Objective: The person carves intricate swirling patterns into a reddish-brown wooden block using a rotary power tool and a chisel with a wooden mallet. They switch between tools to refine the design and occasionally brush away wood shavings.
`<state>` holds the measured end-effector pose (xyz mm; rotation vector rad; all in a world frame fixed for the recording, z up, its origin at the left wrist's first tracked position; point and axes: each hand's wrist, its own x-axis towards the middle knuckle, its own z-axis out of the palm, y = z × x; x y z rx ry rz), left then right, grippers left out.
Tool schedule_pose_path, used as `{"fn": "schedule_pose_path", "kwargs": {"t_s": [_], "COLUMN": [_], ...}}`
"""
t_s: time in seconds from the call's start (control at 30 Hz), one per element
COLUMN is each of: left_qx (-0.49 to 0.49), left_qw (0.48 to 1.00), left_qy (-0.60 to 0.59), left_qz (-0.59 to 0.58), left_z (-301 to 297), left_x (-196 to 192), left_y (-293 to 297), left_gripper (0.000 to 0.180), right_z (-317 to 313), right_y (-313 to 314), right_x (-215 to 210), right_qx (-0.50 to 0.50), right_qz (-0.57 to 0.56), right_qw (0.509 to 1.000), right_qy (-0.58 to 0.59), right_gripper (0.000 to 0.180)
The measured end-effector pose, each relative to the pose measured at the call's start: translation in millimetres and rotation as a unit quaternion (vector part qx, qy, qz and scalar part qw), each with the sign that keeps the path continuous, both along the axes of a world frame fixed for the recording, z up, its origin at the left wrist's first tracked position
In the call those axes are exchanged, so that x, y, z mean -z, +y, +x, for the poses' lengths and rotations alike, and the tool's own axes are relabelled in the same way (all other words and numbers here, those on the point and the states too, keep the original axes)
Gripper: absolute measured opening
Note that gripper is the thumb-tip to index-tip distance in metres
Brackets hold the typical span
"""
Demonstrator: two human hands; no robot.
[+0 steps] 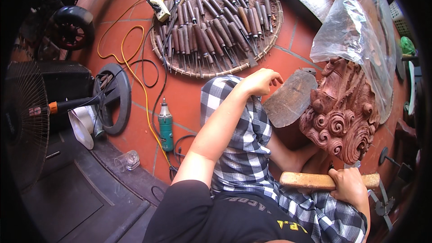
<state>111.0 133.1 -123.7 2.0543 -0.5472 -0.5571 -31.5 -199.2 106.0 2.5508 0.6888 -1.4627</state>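
My left hand (263,81) rests over my raised knee, its fingers loosely bent and apart, with nothing visible in them. Close to its fingertips is a worn grey wooden board (290,101) with a rounded end. At the lower right, my right hand (348,184) is wrapped around a pale wooden club (310,181), which lies crosswise above my lap. A small dark tip shows by that hand's fingers; I cannot make out what it is. Beyond the club stands a reddish-brown wood carving (339,121) with deep swirls, its top partly under clear plastic sheeting (346,27).
A round woven tray (216,73) full of wooden-handled chisels (220,31) lies ahead on red tiles. A power strip (159,10) sits at its rim. To the left are a teal rotary tool (165,128), yellow cord (128,65), a fan (27,117) and a glass mug (127,161).
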Motion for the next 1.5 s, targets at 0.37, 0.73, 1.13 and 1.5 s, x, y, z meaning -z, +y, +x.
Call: {"fn": "schedule_pose_path", "kwargs": {"t_s": [0.37, 0.73, 1.13, 1.5], "left_qx": [-0.237, -0.478, -0.469, -0.121], "left_qw": [0.957, 0.772, 0.878, 0.985], "left_qy": [-0.01, -0.186, 0.066, -0.126], "left_qz": [-0.164, 0.375, 0.068, 0.003], "left_z": [6.6, -5.6, 20.9, -52.3], "left_x": [-50.2, 35.3, -36.9, -202.3], "left_y": [36.4, 182.8, 262.4, -29.9], "left_gripper": [0.027, 0.026, 0.018, 0.03], "right_z": [-1.9, -11.9, -44.6, -64.9], "right_y": [5.2, -31.0, -62.8, -87.2], "right_x": [-1.9, 2.3, 2.7, 2.2], "right_qx": [-0.027, 0.009, 0.108, 0.133], "right_qz": [-0.001, 0.118, 0.209, 0.266], "right_qw": [1.0, 0.992, 0.969, 0.946], "right_qy": [0.001, -0.054, -0.078, -0.13], "right_gripper": [0.038, 0.038, 0.024, 0.025]}}
